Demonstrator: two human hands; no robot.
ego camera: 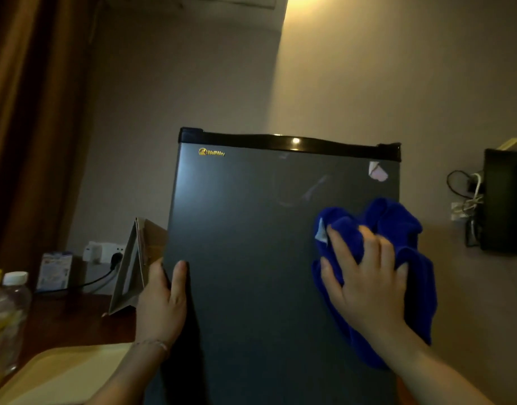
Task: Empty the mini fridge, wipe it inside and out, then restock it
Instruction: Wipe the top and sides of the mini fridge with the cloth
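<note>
The dark grey metal mini fridge [251,258] stands near, door closed; the left hand [163,302] grips its left edge, the right hand [365,276], fingers spread, presses the crumpled blue microfibre cloth [397,229] on the door's right side; steady overlapping strokes probably clean best.

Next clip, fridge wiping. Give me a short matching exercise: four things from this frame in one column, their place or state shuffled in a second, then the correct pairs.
Things:
1. blue cloth
2. left hand
3. torn sticker
4. clear bottle with white cap

Places or states:
A. near the fridge door's upper right corner
B. pressed against the door under the right hand
C. standing at the far left of the frame
D. gripping the door's left edge

Pairs: 1-B, 2-D, 3-A, 4-C
</note>
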